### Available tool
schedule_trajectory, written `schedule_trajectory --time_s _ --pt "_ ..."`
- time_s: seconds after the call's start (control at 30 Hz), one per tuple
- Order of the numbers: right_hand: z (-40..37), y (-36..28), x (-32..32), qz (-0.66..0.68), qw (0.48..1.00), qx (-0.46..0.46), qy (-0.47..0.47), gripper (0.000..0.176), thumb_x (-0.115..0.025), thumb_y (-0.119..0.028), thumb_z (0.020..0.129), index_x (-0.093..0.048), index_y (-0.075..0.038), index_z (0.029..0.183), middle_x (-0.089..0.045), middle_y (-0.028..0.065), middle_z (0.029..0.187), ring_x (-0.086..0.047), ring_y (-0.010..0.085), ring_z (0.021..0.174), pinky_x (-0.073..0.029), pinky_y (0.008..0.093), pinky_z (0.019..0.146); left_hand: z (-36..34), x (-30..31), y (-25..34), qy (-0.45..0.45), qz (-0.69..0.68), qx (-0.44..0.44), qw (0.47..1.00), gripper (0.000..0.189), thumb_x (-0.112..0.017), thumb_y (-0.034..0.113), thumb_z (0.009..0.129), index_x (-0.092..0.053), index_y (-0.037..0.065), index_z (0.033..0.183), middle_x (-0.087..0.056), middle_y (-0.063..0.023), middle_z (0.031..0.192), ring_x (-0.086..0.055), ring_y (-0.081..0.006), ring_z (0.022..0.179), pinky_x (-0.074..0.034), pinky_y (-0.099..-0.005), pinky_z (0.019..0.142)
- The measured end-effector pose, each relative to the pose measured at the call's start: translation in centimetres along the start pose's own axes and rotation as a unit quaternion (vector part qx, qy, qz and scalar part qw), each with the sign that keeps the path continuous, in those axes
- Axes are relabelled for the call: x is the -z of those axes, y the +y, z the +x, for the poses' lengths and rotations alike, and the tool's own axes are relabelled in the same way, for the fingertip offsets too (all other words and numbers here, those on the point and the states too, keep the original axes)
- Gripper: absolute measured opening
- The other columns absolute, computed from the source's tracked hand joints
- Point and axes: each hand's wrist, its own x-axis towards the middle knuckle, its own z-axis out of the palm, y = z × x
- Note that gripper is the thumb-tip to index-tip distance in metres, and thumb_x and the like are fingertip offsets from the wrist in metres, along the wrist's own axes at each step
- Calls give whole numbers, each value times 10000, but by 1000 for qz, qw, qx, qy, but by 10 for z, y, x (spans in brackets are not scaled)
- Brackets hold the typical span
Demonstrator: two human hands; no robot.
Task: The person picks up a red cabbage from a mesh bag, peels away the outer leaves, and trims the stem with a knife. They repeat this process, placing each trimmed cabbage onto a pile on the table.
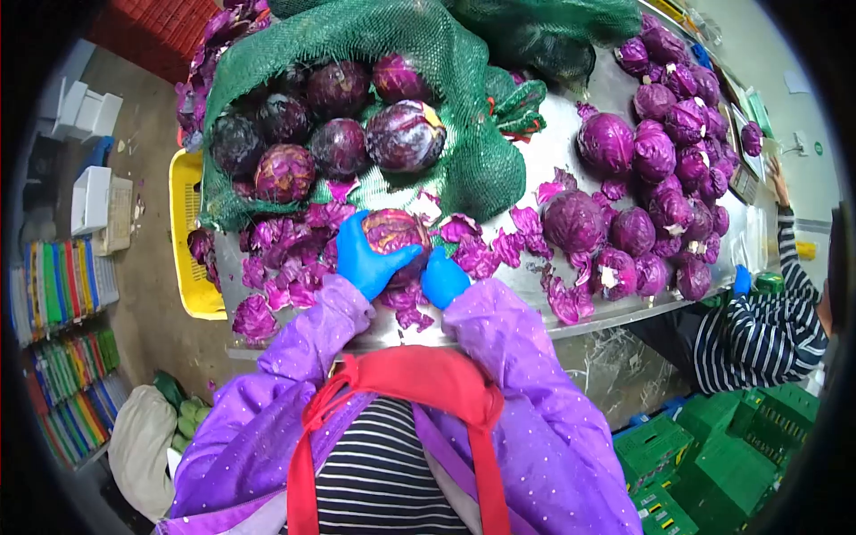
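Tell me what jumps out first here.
A red cabbage gripped by the blue-gloved left hand at the near edge of the steel table, the right hand beside it, among torn purple leaves. Behind it, a green mesh sack holds more cabbages; a trimmed pile fills the right.

Nothing can be read from where I stand. The small green sign (818, 148) on the far wall and the white sheet (796, 82) pinned above it carry marks too small to make out. The yellow labels (662, 520) on the green crates (740, 481) by the floor show only blurred dark strokes, not legible letters or numbers.
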Motion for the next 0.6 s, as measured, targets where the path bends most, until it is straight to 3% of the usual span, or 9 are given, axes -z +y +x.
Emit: schedule_trajectory --time_s 0.1,0.2,0.23,0.33,0.47,0.5,0.53,0.6 --pt "-4 -10 4 1 1000 -25 8 456 -527 -111 801 -388 104 1178 -617 305 815 -610 465 770 -475 536 666 -7 5 -14 0 -78 7 997 895 -885 337 562 -392 -5 1227 -480 -183 1165 -505 -310 1077 -431 -408 933" --pt "-15 -27 16 90 996 -1 -9 479 -528 -124 807 -389 36 1236 -617 303 878 -604 462 840 -470 522 727 -30 24 -17 -21 -212 70 975 916 -886 272 583 -336 2 1264 -469 -165 1186 -510 -266 1097 -443 -378 948" --pt "-17 -33 21 99 994 -18 -34 524 -529 -117 810 -376 -25 1303 -610 293 947 -609 441 869 -469 494 762 -37 28 -21 -18 -174 73 982 929 -881 230 597 -297 14 1286 -457 -154 1200 -514 -243 1097 -452 -362 951" --pt "-20 -31 18 128 991 40 -28 577 -522 -94 806 -342 -32 1351 -605 288 975 -616 431 856 -472 473 771 -49 29 -33 3 -210 59 976 920 -879 239 600 -304 24 1285 -453 -159 1203 -519 -248 1087 -454 -368 948" --pt "-27 -41 33 318 940 17 -125 631 -551 -68 812 -341 -151 1402 -558 67 763 -566 183 585 -460 327 479 -60 29 -47 -1 -292 57 955 936 -879 231 603 -287 43 1303 -442 -156 1230 -507 -248 1110 -447 -369 961" --pt "-37 -56 51 373 911 -47 -170 642 -562 -67 820 -339 -177 1412 -473 -3 709 -486 85 547 -391 249 411 -60 33 -39 -12 -329 69 942 920 -867 217 625 -277 42 1308 -439 -151 1233 -501 -242 1117 -444 -371 966" --pt "-35 -57 54 334 926 -32 -171 623 -564 -77 827 -355 -175 1406 -514 16 739 -507 101 539 -409 262 417 -58 39 -25 -10 -339 81 937 904 -862 212 632 -283 38 1304 -439 -152 1232 -499 -241 1120 -443 -368 968" --pt "-26 -43 34 258 958 99 -70 602 -528 -52 831 -390 -186 1401 -583 47 789 -549 110 650 -465 275 572 -51 50 -4 -8 -359 109 927 872 -853 202 648 -294 31 1296 -438 -153 1231 -495 -240 1127 -440 -363 970"
